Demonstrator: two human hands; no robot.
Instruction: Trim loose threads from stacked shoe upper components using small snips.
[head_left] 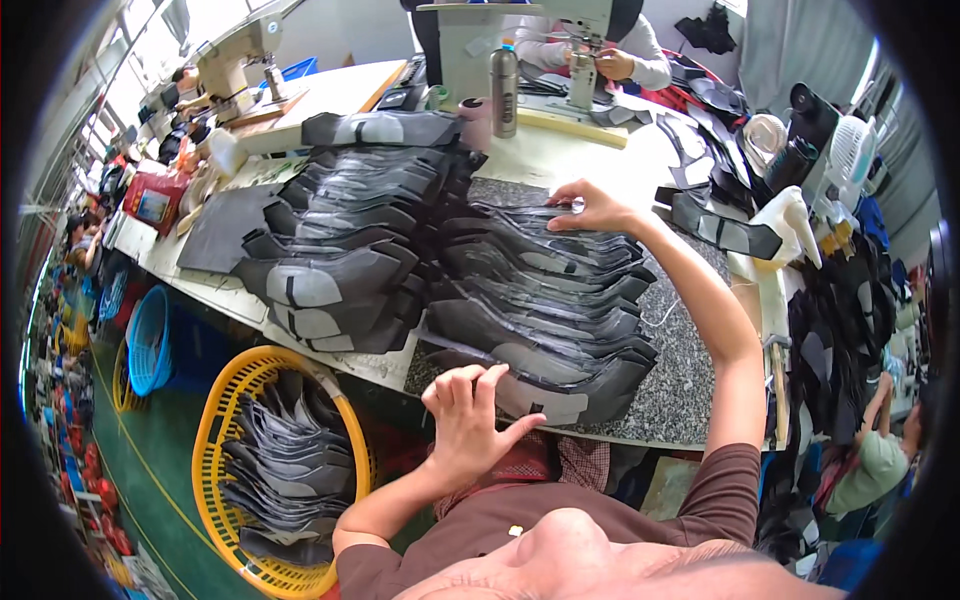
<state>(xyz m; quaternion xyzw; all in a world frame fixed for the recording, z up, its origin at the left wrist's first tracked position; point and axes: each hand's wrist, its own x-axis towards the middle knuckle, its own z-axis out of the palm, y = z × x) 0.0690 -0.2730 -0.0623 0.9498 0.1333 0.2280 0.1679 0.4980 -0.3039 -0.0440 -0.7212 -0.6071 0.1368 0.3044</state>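
Observation:
A long row of overlapping black shoe-upper pieces [560,300] with grey patches lies on the speckled tabletop before me. My left hand [468,415] is at the row's near end, thumb stretched out and fingers partly bent, holding nothing. Its thumb reaches over the nearest piece [545,398], beside a small black mark. At the far end, my right hand [592,208] curls thumb and fingers toward each other. A small shiny bit shows between them, too small to name. Left of this row lies a second overlapping pile of similar pieces [340,275].
Below the table's left edge stands a yellow basket [205,470] full of similar pieces. A metal bottle [504,92] stands near a sewing machine [585,65], where another person's hand works. A fan [850,150] and more black pieces [725,228] are at right.

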